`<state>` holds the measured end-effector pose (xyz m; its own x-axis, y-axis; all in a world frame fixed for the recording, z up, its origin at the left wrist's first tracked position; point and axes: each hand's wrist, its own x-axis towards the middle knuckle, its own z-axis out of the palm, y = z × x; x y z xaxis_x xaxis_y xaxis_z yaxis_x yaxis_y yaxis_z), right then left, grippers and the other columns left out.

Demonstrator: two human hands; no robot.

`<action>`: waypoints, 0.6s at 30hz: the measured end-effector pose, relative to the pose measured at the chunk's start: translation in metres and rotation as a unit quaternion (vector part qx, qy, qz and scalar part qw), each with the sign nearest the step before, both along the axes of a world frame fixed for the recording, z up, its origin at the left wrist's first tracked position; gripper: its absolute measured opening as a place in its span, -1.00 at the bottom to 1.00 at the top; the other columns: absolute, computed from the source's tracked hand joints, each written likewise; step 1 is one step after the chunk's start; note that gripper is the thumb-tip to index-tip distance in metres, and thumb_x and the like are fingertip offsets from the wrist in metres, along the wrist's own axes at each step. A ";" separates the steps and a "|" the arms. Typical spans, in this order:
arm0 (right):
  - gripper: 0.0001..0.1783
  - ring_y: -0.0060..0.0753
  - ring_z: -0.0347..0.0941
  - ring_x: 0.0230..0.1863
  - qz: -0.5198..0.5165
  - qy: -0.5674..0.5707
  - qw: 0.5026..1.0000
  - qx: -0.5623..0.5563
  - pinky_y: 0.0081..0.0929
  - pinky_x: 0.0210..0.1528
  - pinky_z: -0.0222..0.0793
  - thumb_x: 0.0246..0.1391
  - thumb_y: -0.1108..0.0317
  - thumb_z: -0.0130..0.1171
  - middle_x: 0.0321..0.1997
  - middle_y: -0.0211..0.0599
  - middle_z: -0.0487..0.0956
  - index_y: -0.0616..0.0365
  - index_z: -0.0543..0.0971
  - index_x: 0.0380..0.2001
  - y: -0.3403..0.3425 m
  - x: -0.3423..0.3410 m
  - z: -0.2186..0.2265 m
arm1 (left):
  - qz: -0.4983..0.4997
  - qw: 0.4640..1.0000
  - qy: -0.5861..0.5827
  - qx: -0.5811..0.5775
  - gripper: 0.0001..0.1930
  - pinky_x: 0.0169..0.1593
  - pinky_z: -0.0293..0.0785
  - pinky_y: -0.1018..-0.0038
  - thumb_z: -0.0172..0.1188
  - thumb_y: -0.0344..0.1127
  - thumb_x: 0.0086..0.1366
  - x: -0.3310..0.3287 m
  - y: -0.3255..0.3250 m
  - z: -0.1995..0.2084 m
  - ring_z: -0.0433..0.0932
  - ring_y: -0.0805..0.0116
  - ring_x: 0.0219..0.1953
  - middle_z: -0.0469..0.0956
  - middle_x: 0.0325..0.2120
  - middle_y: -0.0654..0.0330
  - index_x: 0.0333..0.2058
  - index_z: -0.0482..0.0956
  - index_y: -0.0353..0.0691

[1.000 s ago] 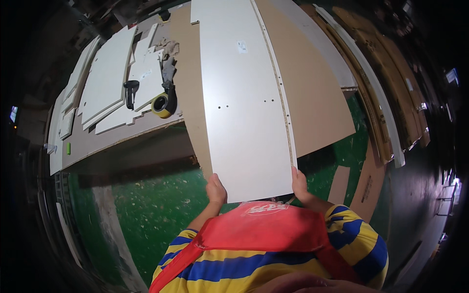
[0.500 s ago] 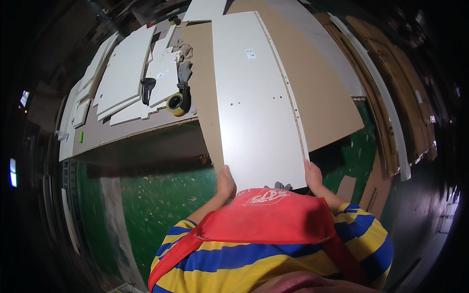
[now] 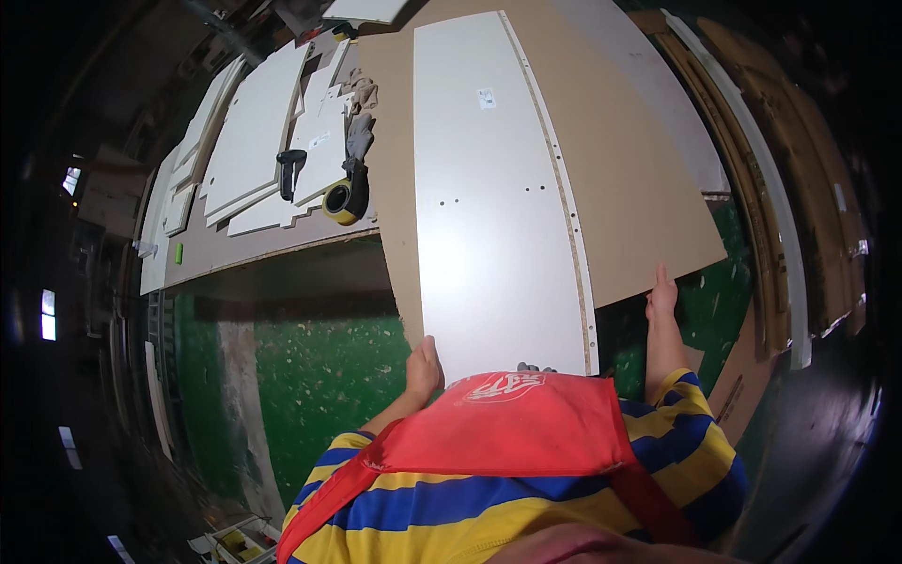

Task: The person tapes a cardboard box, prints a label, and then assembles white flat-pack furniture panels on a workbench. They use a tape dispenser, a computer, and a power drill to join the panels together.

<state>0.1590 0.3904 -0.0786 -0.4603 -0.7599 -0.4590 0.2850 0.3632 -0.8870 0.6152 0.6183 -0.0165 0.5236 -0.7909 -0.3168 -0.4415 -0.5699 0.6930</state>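
Observation:
A long white panel point(image 3: 498, 244) with a drilled right edge, small holes and a label lies lengthwise in front of me. It rests on a brown cardboard sheet point(image 3: 639, 216). My left hand point(image 3: 425, 368) is closed at the panel's near left edge, thumb on top, fingers hidden beneath. Off to the right, my right hand point(image 3: 661, 296) is closed on the cardboard's near edge, apart from the panel, with its thumb pointing up over the sheet. Something grey, like glove fingertips point(image 3: 534, 368), shows at the panel's near end, partly covered by my red apron point(image 3: 507, 423).
At left, a table bears stacked white boards point(image 3: 258, 132), a black handled tool point(image 3: 290, 174), a yellow-and-black tape roll point(image 3: 344, 200) and a grey glove point(image 3: 359, 136). Long brown boards point(image 3: 752, 179) stand at right. Below is a green floor point(image 3: 282, 367).
My right hand has let go of the white panel's right edge and moved right to the cardboard's edge. The left hand stays at the panel's left side. The view has shifted slightly.

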 end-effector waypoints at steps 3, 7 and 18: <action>-0.59 -0.68 0.30 -0.63 0.012 0.005 1.000 -0.014 -0.62 -0.65 0.11 0.21 -0.01 0.12 -0.46 -0.50 0.50 0.15 0.53 -0.20 0.028 0.015 0.009 | 0.007 1.000 -0.005 0.002 -0.44 -0.25 0.38 0.17 -0.21 0.00 0.45 0.001 0.001 0.002 0.48 -0.01 -0.46 0.50 -0.51 -0.22 -0.37 0.51 -0.47; -0.64 -0.63 0.36 -0.63 0.002 -0.039 0.999 -0.030 -0.61 -0.64 0.19 0.25 0.03 0.08 -0.52 -0.48 0.52 0.12 0.55 -0.23 0.078 0.029 -0.015 | -0.013 0.999 0.005 -0.035 -0.41 -0.22 0.39 0.13 -0.24 0.00 0.45 -0.007 -0.018 0.007 0.50 -0.14 -0.42 0.51 -0.50 -0.27 -0.35 0.52 -0.51; -0.52 -0.49 0.47 -0.63 0.122 -0.036 0.992 0.027 -0.59 -0.59 0.38 0.24 -0.06 0.03 -0.54 -0.35 0.57 0.22 0.52 -0.34 0.086 0.000 0.018 | -0.132 0.990 0.031 -0.045 -0.42 -0.07 0.40 0.06 -0.20 -0.05 0.40 0.016 -0.149 -0.030 0.53 -0.31 -0.18 0.53 -0.35 -0.39 -0.36 0.55 -0.57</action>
